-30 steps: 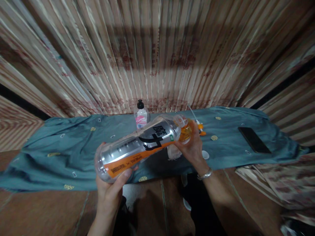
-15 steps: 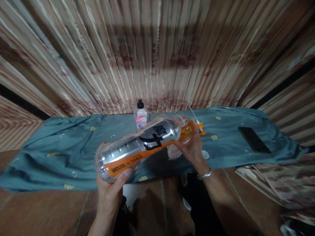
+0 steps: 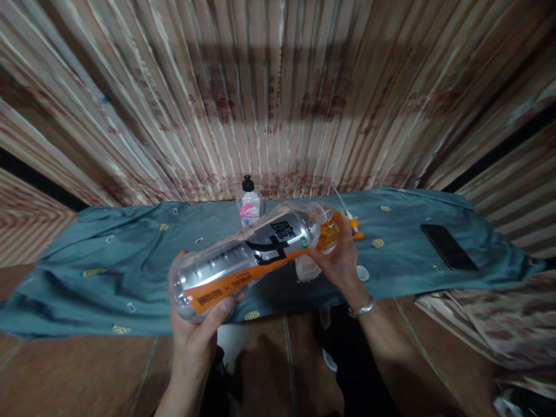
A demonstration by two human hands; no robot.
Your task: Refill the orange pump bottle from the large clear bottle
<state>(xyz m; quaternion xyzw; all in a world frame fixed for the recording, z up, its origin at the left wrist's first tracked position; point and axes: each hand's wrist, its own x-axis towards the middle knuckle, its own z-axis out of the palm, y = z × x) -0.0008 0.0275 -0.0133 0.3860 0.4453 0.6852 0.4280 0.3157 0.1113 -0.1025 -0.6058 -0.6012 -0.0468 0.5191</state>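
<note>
A large clear bottle (image 3: 243, 255) with a silver and orange label lies tilted across the middle, its mouth up and to the right. My left hand (image 3: 197, 330) is wrapped round its base. My right hand (image 3: 341, 258) grips a smaller clear bottle (image 3: 329, 231) holding orange liquid, right at the big bottle's mouth. Whether the two mouths touch, I cannot tell. Just beyond my right hand lies an orange and white pump top (image 3: 355, 225) with a thin tube. Below the bottles sits a whitish crumpled thing (image 3: 307, 269), partly hidden.
A small bottle with a black cap and pink label (image 3: 249, 208) stands at the back of the cloth-covered table (image 3: 117, 255). To the right are a white round cap (image 3: 362, 273) and a black phone (image 3: 449, 248). A striped curtain (image 3: 278, 104) hangs behind.
The big bottle's label has turned slightly. Both hands keep nearly the same places and grips.
</note>
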